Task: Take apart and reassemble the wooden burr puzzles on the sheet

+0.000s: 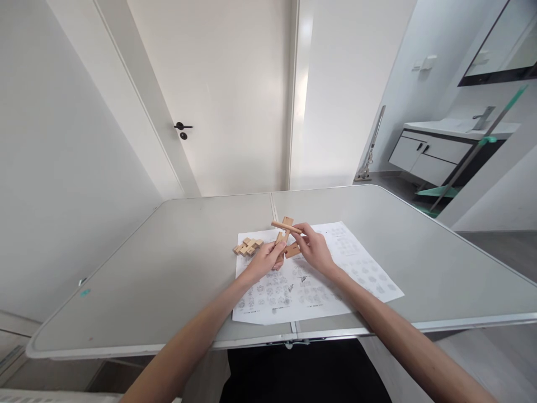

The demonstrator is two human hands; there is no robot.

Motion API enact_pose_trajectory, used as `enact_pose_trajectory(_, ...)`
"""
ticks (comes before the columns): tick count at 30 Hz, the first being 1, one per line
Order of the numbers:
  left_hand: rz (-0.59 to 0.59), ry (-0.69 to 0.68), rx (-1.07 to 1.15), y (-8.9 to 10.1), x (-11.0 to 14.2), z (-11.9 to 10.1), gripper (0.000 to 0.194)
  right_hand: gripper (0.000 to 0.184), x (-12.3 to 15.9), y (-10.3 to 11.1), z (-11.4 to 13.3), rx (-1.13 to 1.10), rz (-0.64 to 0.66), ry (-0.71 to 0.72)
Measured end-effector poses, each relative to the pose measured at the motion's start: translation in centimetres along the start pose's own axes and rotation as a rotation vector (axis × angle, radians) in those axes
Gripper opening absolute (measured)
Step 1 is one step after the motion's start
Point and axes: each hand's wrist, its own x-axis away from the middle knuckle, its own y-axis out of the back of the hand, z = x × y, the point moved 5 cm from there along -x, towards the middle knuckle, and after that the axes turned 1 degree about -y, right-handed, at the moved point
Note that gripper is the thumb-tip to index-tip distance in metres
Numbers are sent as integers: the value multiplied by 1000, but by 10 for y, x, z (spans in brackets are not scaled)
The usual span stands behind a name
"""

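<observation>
My left hand (271, 257) is closed around a notched wooden puzzle piece (281, 237), held just above a printed paper sheet. My right hand (314, 246) pinches a long, thin wooden piece (285, 226) that lies crosswise over the left hand's piece. Whether the two pieces touch is unclear. Another wooden block (287, 220) shows behind the crossing, and a reddish-brown wooden piece (292, 250) sits between the hands; my fingers partly hide both. Left of my left hand, several notched wooden pieces (248, 247) form a cluster at the sheet's edge.
The paper sheet (348, 302) with printed diagrams lies on a grey folding table (168, 280) with a metal rim and a centre seam. Beyond the table is a white door (235, 101) with a black handle. At right stand a washbasin cabinet (436, 151) and a green-handled dustpan (440, 192).
</observation>
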Motion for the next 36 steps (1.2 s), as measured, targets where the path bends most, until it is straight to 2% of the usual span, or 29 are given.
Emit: enact_pose_trajectory(36, -15, -17, -51, -2, 1, -3, 51, 32, 1, -1, -2, 28, -14, -26)
